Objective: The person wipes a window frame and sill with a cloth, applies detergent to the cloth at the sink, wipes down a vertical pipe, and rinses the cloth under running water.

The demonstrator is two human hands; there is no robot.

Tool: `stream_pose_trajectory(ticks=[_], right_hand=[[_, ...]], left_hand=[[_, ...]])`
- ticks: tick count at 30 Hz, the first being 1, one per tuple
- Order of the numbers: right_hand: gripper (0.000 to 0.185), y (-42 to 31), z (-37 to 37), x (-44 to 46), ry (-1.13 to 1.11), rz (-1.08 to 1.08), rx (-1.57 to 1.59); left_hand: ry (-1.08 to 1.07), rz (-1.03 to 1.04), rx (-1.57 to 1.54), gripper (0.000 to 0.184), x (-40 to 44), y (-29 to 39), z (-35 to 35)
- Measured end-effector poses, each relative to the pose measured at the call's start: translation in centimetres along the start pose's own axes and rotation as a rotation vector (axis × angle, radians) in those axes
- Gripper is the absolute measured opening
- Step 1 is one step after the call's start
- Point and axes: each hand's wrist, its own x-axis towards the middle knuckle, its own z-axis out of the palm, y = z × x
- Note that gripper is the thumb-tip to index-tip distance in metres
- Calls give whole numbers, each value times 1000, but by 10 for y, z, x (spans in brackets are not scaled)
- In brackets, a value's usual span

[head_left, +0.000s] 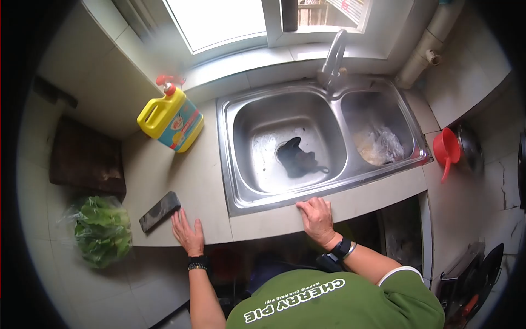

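Observation:
My left hand (188, 234) lies on the counter's front edge, fingers stretched out and apart, holding nothing. Its fingertips are at the near right end of a dark rectangular block (159, 211) that looks like a sharpening stone. Further right, my right hand (316, 219) rests on the counter edge in front of the sink, its fingers curled closed with nothing visible in them. Inside the large basin of the steel sink (257, 198) lies a black object (298, 159), partly over the drain; its kind is unclear. A crumpled clear plastic bag (386, 145) sits in the smaller basin.
A yellow detergent jug (172, 122) with a red pump stands at the left back. Bagged leafy greens (101, 230) and a dark board (87, 156) are further left. The faucet (332, 63) rises behind the sink. A red ladle (446, 149) is at the right.

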Motion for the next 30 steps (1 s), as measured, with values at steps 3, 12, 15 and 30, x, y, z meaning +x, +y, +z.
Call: stream_pose_trajectory(ticks=[3, 12, 15, 30], right_hand=[[12, 8, -14, 13, -185, 22, 133], [52, 88, -128, 154, -2, -12, -329], [66, 113, -135, 196, -157, -29, -440], [67, 154, -68, 285, -322, 35, -378]], left_hand=[[-24, -4, 8, 60, -1, -3, 0], [-548, 27, -620, 54, 49, 18, -89], [-692, -112, -1233, 51, 98, 98, -145], [-1242, -651, -2123, 36, 201, 381, 33]])
